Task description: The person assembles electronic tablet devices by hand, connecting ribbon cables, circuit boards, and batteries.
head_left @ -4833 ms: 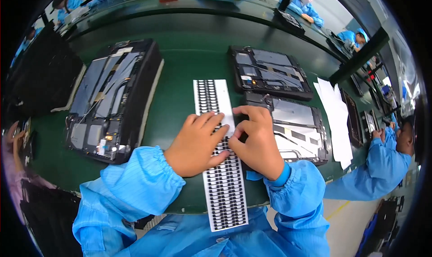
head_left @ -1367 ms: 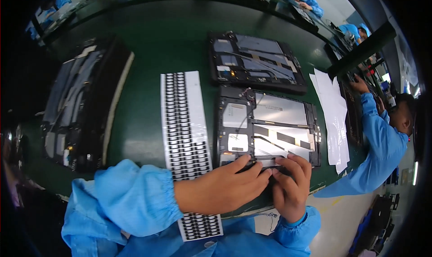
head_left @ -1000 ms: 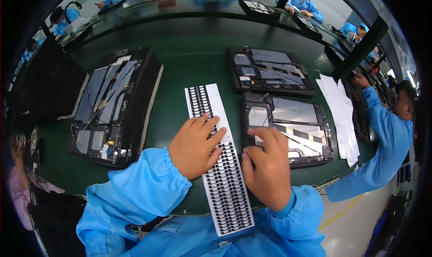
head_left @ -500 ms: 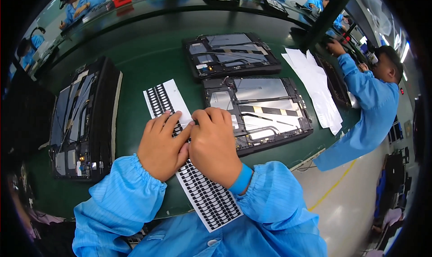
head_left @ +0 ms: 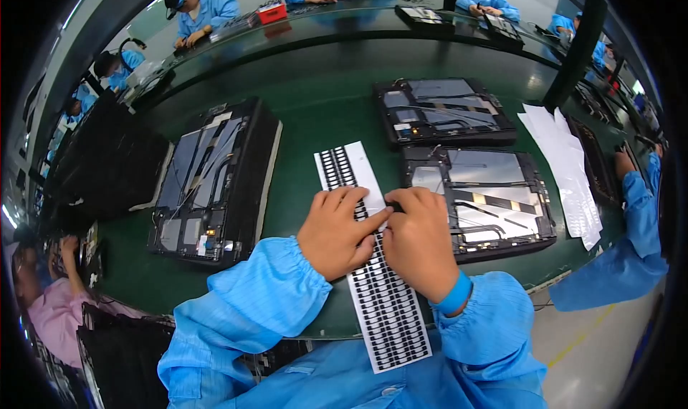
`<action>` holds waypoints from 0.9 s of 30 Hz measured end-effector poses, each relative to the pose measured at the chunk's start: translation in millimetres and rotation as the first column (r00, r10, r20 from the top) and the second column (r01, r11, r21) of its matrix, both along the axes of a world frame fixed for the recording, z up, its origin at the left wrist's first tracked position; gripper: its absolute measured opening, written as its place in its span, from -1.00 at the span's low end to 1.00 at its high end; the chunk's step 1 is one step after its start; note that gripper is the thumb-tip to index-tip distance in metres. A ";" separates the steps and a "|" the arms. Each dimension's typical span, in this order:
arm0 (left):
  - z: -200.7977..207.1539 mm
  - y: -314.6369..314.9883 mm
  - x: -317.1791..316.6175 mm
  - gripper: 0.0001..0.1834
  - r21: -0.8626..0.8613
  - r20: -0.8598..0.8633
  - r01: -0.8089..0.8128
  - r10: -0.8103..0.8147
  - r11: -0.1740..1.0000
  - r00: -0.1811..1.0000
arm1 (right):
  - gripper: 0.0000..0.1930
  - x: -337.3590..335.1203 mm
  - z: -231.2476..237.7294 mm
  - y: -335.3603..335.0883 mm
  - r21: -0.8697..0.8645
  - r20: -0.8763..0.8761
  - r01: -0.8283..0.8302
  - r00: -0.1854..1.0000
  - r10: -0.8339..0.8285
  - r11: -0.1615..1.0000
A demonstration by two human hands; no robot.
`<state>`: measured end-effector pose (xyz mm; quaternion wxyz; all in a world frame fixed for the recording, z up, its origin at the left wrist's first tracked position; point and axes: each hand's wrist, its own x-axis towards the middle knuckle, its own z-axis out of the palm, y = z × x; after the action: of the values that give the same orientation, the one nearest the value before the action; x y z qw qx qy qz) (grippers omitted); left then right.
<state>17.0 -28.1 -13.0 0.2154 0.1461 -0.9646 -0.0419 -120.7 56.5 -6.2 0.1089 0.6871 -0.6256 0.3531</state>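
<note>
A long white sheet of small black stickers (head_left: pixel 390 312) lies lengthwise in front of me, its near end hanging over the table edge. My left hand (head_left: pixel 331 233) rests on the sheet with fingers spread, its index finger pointing toward the right hand's fingertips. Pinched closed over the sheet is my right hand (head_left: pixel 424 244), with a blue wristband; something dark shows at its fingertips, too small to name. Just right of that hand lies an opened flat electronic device (head_left: pixel 494 194) with silver panels and black cables. Behind it sits a similar device (head_left: pixel 446 111).
Left of the sheet stands a stack of dark trays (head_left: pixel 258 172) topped by another opened device (head_left: pixel 201 176). White papers (head_left: pixel 562 172) lie at the right. A dark post (head_left: pixel 579 47) rises behind them. Co-workers sit across the table and on both sides.
The whole view has swung left, so everything appears farther right. Both hands stay on the sheet, the left still spread and the right still pinched, their fingertips slightly farther apart.
</note>
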 end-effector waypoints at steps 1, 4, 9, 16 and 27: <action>-0.9 -0.2 -0.2 -0.54 0.007 0.004 -0.007 0.007 1.000 1.000 | -0.89 0.1 2.1 0.6 0.019 0.002 0.000 1.000 0.000 1.000; -0.8 -0.9 0.2 -0.57 0.004 0.009 -0.021 0.021 1.000 1.000 | -0.88 2.8 2.2 -3.2 0.029 0.006 0.007 1.000 -0.008 1.000; -0.2 -1.5 0.3 -0.61 0.031 0.022 -0.004 0.003 0.999 1.000 | -0.87 5.3 0.5 -3.5 0.026 -0.002 0.020 1.000 -0.020 0.999; 2.8 -2.4 -0.5 -0.48 0.088 0.060 -0.005 0.000 0.996 0.998 | -0.92 -18.7 31.0 38.6 -0.013 0.410 -0.190 0.894 0.179 0.982; 62.3 49.7 -55.1 -0.46 0.153 -0.065 0.305 -0.299 0.940 0.952 | -0.94 -155.6 33.5 152.3 0.157 0.821 0.066 0.547 -0.167 0.985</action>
<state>-38.1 21.7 49.4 0.2137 0.0124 -0.9644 -0.1554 -276.4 208.8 27.3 -0.2129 0.4009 -0.6650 0.5931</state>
